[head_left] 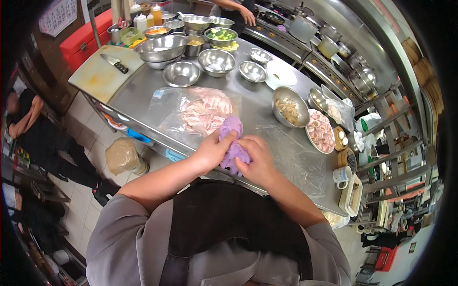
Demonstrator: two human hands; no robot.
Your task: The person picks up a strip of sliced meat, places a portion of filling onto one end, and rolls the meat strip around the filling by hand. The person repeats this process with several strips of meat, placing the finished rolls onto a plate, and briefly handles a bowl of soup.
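Note:
A bunched purple cloth (234,153) is gripped between my left hand (214,148) and my right hand (258,161), over the near edge of the steel table. Just beyond my hands, sheets of pale raw meat (205,111) lie on a clear plastic sheet (166,107). Another clear plastic sheet (304,168) is spread on the right. Past it stand a steel bowl of brownish food (290,109) and an oval plate of sliced raw meat (321,132).
A knife (114,63) lies on a cutting board (94,82) at the left. Steel bowls (217,62) line the far side. A mug (342,175) and a white tray (350,198) sit by the right edge. One person (247,16) stands beyond the table, another (35,132) at left.

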